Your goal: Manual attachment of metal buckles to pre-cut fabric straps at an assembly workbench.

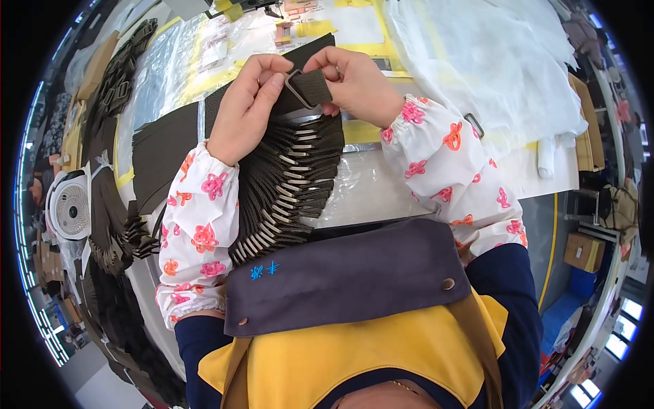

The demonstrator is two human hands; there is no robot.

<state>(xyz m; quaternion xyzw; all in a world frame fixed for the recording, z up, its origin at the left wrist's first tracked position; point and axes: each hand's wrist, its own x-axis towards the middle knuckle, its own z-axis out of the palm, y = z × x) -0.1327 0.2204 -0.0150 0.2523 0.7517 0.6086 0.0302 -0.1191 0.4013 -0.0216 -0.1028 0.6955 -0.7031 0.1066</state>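
Note:
Over the table, my left hand (248, 105) is closed in a pinch at the left side of a rectangular metal buckle (294, 90). A dark olive webbing strap (315, 88) passes through this buckle. My right hand (361, 85) grips the strap on the buckle's right side, with thumb and fingers around its folded part. Just below my hands lies a fanned pile of similar straps (272, 170), with a row of metal buckles along it. More flat strap lengths (163, 153) lie to the left, bound by a clear band. My fingers partly hide the strap's ends.
A loose metal buckle (475, 125) lies right of my right forearm. White plastic sheeting (477, 61) covers the table's right side. Papers under clear plastic (204, 51) lie at the back. At the left stand a white fan (70, 208) and hanging strap bundles (109, 225).

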